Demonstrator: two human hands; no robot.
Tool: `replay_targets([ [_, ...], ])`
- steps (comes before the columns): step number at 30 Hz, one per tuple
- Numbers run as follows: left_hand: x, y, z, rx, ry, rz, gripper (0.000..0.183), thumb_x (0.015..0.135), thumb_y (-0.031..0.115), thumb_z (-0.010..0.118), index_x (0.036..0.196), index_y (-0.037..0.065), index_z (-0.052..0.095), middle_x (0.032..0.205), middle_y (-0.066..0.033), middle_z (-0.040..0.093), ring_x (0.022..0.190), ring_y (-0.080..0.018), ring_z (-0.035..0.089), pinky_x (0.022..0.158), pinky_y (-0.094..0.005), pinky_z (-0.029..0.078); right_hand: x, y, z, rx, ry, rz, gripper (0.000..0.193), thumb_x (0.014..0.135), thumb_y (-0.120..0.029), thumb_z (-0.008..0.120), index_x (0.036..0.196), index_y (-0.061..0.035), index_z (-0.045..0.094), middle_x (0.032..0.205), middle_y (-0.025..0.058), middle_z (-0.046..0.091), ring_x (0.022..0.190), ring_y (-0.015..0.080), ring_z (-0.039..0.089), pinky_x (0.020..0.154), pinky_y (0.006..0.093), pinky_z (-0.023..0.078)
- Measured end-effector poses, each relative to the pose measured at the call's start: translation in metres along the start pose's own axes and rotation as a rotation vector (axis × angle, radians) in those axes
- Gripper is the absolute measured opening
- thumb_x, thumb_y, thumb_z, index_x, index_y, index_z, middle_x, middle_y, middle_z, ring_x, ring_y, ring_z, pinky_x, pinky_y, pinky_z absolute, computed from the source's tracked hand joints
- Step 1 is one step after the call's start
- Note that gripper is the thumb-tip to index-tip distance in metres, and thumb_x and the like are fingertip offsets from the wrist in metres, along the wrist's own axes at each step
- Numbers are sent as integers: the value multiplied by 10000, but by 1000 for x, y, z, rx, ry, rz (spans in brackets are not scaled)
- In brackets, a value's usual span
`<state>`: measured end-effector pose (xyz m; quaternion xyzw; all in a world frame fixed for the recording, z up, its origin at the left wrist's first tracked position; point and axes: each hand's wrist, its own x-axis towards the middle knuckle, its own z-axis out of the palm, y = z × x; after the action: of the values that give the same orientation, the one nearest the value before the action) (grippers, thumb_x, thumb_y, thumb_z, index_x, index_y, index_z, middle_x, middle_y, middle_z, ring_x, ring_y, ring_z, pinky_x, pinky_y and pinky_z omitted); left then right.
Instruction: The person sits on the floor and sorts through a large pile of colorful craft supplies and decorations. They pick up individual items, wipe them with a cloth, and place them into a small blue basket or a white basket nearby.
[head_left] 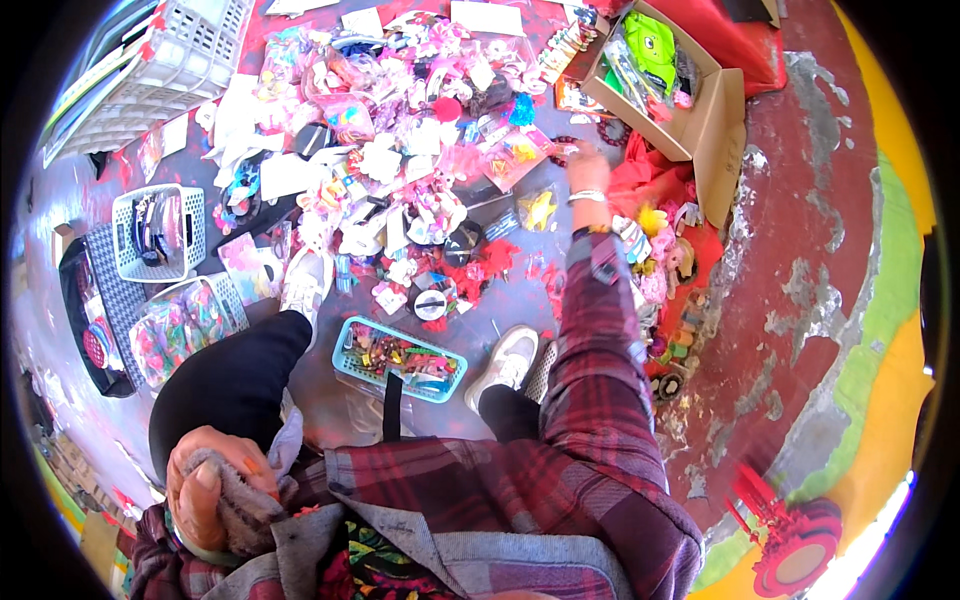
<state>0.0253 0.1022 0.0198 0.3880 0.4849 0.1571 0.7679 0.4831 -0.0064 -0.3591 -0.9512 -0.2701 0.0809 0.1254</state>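
My right hand [587, 170], arm stretched forward, is at the right side of the pile of hair accessories [380, 160]. Its fingertips are beside a dark red beaded bracelet [563, 150]; whether they grip it is too small to tell. Just left of that hand lies a flat pink package [516, 158] with a yellow and orange piece inside. A second dark beaded loop [613, 132] lies by the cardboard box [690, 120]. Down at the lower left, my left hand [210, 485] is closed around a bunched greyish-brown cloth [250, 500], close to my knee.
Between my shoes stands a light blue basket [400, 357] of small colourful pieces. White baskets [160, 232] and a dark case [95, 320] are at the left, below a large white crate [190, 70]. Red cloth [645, 180] and small toys [660, 260] line the right. A red round-backed object [797, 550] stands lower right.
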Motion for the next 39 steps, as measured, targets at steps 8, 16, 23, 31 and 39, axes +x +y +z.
replay_targets([
  [8,24,0,16,77,98,46,273,801,257,436,761,-12,443,513,-141,481,411,-147,419,373,-220,329,85,57,21,-298,-156,-9,663,670,-286,560,1224,-9,323,1098,246,477,1024,357,461,897,368,354],
  [16,29,0,24,74,110,53,267,806,248,426,769,-15,440,514,-146,484,406,-144,414,370,-215,326,56,12,36,-336,-22,211,448,664,-279,595,1006,-22,460,923,149,576,873,284,549,788,373,421],
  [23,17,-3,17,53,96,33,274,795,250,439,751,-20,444,521,-141,479,414,-156,426,372,-224,335,-16,-42,64,239,-430,-149,426,668,-342,598,977,-56,535,912,191,579,863,315,557,760,386,431],
  [31,15,-2,12,57,79,43,275,787,247,445,736,-23,445,521,-138,477,416,-160,439,374,-225,351,9,-38,6,-84,-578,-439,387,709,-329,509,1049,-146,532,1051,183,517,939,324,518,791,383,425],
  [39,31,3,15,90,170,31,271,800,261,431,763,-8,441,526,-150,488,392,-146,413,365,-218,329,113,-24,31,-417,-219,3,515,749,-187,475,1233,-130,309,1138,204,450,1040,340,463,839,408,403],
])
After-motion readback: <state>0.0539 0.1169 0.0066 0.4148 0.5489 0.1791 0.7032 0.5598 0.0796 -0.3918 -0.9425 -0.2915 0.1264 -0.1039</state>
